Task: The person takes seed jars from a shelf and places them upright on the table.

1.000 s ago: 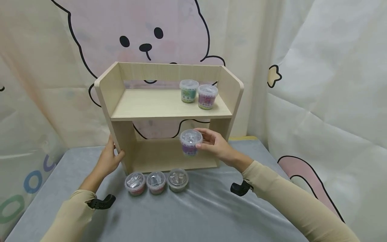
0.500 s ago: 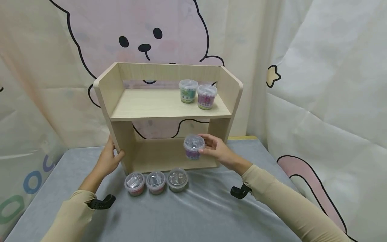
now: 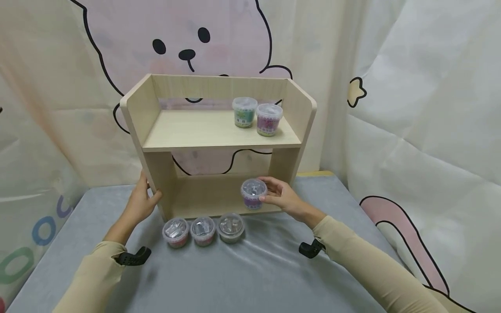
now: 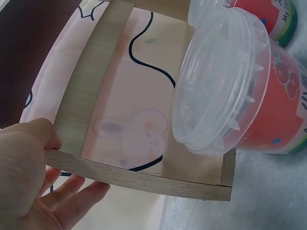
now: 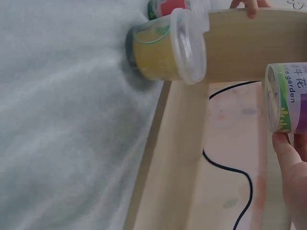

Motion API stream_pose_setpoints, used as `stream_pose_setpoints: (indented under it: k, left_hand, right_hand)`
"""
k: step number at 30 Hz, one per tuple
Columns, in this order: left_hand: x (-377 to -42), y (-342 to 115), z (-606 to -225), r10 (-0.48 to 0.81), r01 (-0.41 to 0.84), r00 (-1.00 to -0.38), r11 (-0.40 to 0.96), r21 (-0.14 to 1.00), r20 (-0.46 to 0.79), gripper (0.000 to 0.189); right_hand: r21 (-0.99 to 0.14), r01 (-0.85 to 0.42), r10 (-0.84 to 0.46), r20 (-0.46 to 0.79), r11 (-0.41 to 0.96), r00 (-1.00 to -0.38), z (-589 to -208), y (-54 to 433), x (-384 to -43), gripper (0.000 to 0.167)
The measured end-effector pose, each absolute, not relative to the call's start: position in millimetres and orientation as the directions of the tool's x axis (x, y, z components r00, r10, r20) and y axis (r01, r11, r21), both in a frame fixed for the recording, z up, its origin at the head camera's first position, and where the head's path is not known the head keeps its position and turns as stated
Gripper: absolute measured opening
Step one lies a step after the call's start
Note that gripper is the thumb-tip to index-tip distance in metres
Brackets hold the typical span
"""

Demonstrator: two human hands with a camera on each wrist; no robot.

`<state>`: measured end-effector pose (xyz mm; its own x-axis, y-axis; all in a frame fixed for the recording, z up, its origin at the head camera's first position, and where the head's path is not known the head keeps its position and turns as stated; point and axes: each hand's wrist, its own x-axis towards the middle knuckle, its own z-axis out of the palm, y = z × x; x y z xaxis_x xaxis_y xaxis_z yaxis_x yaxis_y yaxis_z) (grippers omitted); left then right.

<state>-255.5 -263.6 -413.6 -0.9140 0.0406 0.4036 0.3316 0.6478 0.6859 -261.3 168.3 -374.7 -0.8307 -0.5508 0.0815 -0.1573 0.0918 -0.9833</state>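
My left hand [image 3: 137, 203] grips the left side panel of a small two-level wooden shelf [image 3: 192, 130], thumb on one face and fingers on the other, as the left wrist view shows. My right hand [image 3: 285, 198] holds a clear-lidded tub with a purple label [image 3: 252, 203] at the right part of the lower opening. In the right wrist view this purple tub [image 5: 297, 98] lies sideways in the picture, its green-edged base toward the left. Three more tubs line up on the cloth before the shelf: two reddish ones [image 3: 175, 239] and a yellow-filled one [image 5: 156, 52].
On the upper level, toward the right, stand a green tub [image 3: 244, 116] and a pinkish-purple tub [image 3: 268, 124]. Grey cloth [image 3: 242, 278] covers the table. Printed curtains [image 3: 422, 130] hang behind and at both sides.
My right hand has lowered the purple tub and carried it slightly right and into the lower opening's right part. My left hand keeps its grip on the side panel. The head view has tilted a little.
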Motion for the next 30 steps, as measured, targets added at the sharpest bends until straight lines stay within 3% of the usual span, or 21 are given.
stream_pose_setpoints:
  k: [30]
  left_hand:
    - [-260.5, -262.6, -418.9, 0.033, 0.352, -0.902, 0.631, 0.691, 0.430, 0.082]
  right_hand:
    - [-0.985, -0.175, -0.411, 0.155, 0.010, -0.898, -451.2, 176.6, -255.9, 0.064]
